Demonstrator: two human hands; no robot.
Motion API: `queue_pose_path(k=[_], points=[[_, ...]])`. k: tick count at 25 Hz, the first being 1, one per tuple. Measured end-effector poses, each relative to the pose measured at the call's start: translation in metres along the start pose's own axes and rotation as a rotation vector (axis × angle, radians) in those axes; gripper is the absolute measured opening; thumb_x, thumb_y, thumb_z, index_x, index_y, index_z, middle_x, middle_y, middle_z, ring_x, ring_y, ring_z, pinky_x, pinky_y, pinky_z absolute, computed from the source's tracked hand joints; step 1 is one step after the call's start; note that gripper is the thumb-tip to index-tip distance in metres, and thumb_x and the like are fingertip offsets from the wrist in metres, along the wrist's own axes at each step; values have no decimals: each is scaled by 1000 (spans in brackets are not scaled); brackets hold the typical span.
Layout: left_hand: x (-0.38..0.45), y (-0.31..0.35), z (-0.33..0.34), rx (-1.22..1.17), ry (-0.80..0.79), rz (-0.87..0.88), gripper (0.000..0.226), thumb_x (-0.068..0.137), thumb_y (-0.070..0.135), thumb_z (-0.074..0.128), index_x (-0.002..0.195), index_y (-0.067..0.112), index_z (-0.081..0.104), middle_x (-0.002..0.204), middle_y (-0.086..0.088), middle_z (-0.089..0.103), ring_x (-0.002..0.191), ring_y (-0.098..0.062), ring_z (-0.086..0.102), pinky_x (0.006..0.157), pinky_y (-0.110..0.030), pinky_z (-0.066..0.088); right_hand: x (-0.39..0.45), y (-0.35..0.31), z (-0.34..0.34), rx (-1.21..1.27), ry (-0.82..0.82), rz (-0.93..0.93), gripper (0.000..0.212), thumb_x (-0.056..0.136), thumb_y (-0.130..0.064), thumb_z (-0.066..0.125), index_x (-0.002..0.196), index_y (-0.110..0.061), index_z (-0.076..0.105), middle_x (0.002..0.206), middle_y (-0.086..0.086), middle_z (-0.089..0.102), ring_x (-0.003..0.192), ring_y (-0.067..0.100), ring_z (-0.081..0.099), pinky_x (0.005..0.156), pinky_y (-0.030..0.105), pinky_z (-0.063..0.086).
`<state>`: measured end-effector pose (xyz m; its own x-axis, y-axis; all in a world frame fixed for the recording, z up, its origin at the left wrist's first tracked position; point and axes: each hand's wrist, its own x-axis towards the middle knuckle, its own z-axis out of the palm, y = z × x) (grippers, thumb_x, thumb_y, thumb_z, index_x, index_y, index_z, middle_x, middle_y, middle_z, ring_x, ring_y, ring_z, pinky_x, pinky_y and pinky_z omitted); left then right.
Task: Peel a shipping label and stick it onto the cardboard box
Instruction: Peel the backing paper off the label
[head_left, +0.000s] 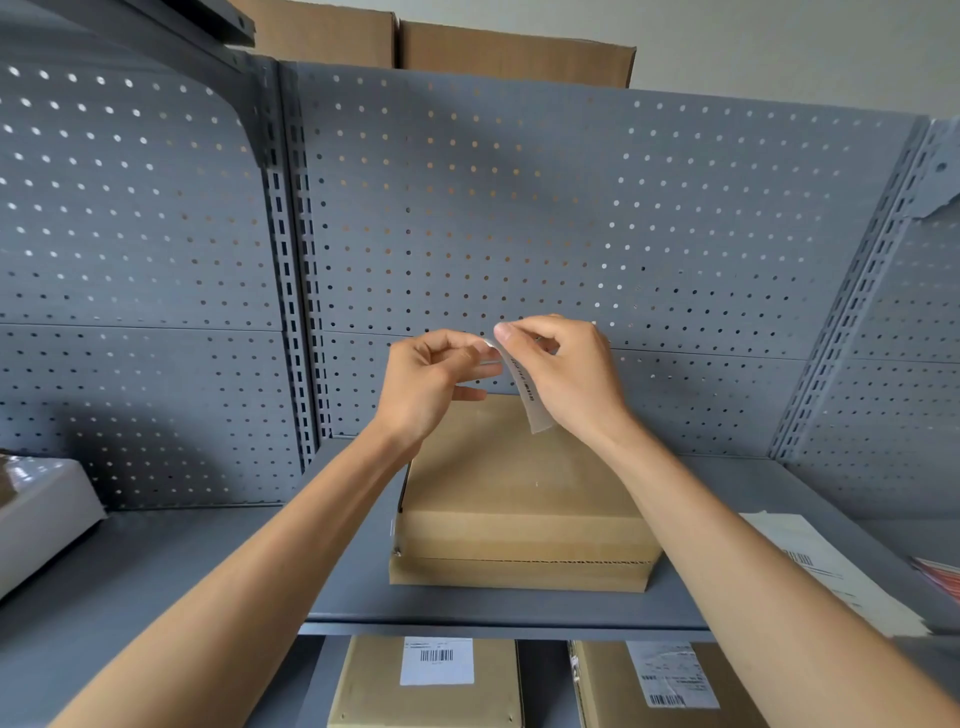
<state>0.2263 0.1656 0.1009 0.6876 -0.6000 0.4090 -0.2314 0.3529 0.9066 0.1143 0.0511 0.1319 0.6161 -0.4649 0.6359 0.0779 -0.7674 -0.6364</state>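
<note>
Both hands, left (431, 382) and right (563, 376), pinch label (527, 389) top, long axis hanging down, edge-on, above box (519, 499) on grey shelf (208, 571); pegboard (519, 208) behind.

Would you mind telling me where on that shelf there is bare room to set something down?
The shelf is bare between the white device at far left and the cardboard box. A narrower strip lies between the box and the sheets of paper on the right. The right end is crowded with papers.
</note>
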Motion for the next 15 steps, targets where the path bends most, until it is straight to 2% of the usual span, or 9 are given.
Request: queue_pose_path(k=[2,4,6,9,12,15], points=[[1,-2,0,69,27,41,15,97,13,63,94,2,73,97,-11,79,94,-20,77,67,-35,60,-1,0,0,17,-64,24,19,91,-37,66,89,-24,79,78,-13,73,71,6,60,67,21,45],[2,-3,0,151,61,94,14,96,13,64,92,8,76,91,-4,79,88,-13,73,63,-31,57,-1,-1,0,15,-89,33,15,89,-35,70,91,-23,79,84,-14,75,79,4,66,72,17,48],[1,-3,0,186,72,122,14,95,15,66,90,12,78,89,0,77,85,-15,70,61,-28,55,0,0,2,50,-76,44,11,86,-30,74,91,-20,79,85,-12,75,82,3,68,75,14,50],[0,-4,-1,220,78,139,11,93,21,70,89,15,78,89,5,77,85,-12,68,59,-27,52,2,3,5,110,-62,39,8,86,-21,75,89,-14,79,85,-6,77,82,7,71,79,21,55],[0,-3,-3,303,103,177,10,92,26,72,85,20,78,89,8,75,82,-10,65,67,-28,51,4,5,6,180,-55,86,7,86,-16,73,85,-12,79,84,-1,78,81,11,72,82,31,56],[-3,2,-3,352,87,214,10,92,22,71,83,21,76,91,3,73,84,-16,65,75,-19,51,2,4,9,211,-25,112,9,85,-12,70,83,-12,79,82,-1,78,78,8,71,81,29,55]])
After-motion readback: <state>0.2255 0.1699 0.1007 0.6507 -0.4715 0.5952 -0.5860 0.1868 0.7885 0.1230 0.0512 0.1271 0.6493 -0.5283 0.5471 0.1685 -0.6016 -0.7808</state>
